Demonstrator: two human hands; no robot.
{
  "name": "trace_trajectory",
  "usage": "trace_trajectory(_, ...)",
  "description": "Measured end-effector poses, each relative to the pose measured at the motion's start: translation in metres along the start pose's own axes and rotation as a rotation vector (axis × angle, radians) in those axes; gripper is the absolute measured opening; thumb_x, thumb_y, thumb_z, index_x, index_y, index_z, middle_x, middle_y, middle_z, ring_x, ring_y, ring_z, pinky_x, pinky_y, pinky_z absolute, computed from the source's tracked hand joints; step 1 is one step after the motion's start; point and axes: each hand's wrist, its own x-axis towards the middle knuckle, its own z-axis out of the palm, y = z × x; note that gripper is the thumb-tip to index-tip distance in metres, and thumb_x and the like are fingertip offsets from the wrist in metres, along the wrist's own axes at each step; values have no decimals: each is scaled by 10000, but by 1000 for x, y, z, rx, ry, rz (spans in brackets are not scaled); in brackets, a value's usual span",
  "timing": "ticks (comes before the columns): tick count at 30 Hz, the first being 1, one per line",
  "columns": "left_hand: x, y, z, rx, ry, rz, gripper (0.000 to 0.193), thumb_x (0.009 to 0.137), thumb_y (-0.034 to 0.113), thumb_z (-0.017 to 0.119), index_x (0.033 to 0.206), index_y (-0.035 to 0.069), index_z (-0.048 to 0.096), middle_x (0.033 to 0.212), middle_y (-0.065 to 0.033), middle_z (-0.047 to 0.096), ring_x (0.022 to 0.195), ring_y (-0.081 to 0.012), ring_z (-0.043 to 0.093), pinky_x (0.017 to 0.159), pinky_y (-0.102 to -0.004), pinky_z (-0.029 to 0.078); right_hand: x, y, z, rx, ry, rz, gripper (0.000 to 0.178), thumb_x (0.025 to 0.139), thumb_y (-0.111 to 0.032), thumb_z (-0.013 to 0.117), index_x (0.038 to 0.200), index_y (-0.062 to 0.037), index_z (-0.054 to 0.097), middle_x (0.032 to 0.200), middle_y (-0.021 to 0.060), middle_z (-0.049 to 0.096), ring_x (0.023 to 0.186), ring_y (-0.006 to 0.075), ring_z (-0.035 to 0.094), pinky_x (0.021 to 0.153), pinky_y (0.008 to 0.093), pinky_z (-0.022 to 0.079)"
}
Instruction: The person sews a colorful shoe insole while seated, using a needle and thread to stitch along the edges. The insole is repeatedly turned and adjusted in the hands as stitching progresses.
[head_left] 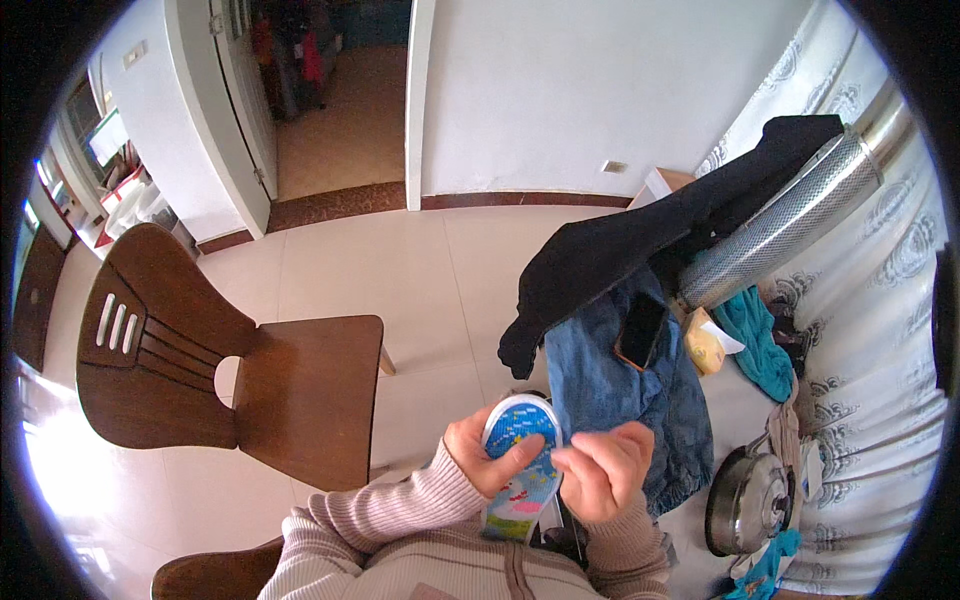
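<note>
My left hand [482, 450] holds a small flat insole-shaped item [520, 430], blue with a colourful print and a white edge, with the thumb lying across its face. My right hand [602, 470] is at the item's right edge, fingers curled and pinching it. Both hands are held close to my chest, above the sleeves of a ribbed beige sweater [400, 510].
A brown wooden chair [300, 390] stands to the left on a pale tiled floor. To the right lie blue jeans [620, 390] with a dark phone [640, 330] on them, a black garment [640, 240], a metal pipe [790, 220], a steel pot [745, 500] and teal cloth [760, 340].
</note>
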Motion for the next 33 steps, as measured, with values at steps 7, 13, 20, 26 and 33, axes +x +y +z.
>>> trace_trajectory(7,0,7,-3,26,10,28,381,784,292,676,1007,-5,592,832,-111,665,739,-152,638,657,-287,523,-1,-9,10,914,161,590,177,906,-93,391,906,47,498,804,193,639,623,224,631,604,292,513)
trace_trajectory(13,-2,9,-2,37,68,-63,376,788,283,668,1013,-9,593,840,-116,665,754,-165,642,685,-297,528,-8,-2,8,1278,345,832,160,944,-150,383,1031,-33,318,628,120,527,493,168,493,507,292,487)
trace_trajectory(20,6,1,-6,137,136,21,356,792,264,656,1012,-9,596,827,-107,667,749,-163,642,690,-304,528,-11,12,2,1303,501,852,173,936,-183,443,1005,-32,394,571,33,402,471,110,373,425,248,399)
trace_trajectory(26,2,-2,-6,-44,45,-67,343,798,276,661,982,-8,605,826,-96,667,750,-150,634,680,-290,524,-12,10,-3,882,401,726,136,898,-69,478,1001,3,532,675,69,554,560,136,507,506,249,448)
trace_trajectory(33,-4,3,-3,-238,-36,-118,300,809,245,657,972,-2,606,846,-86,665,776,-138,629,714,-280,514,6,-4,-8,234,30,396,150,729,31,629,871,-13,640,782,90,628,647,219,593,569,301,480)
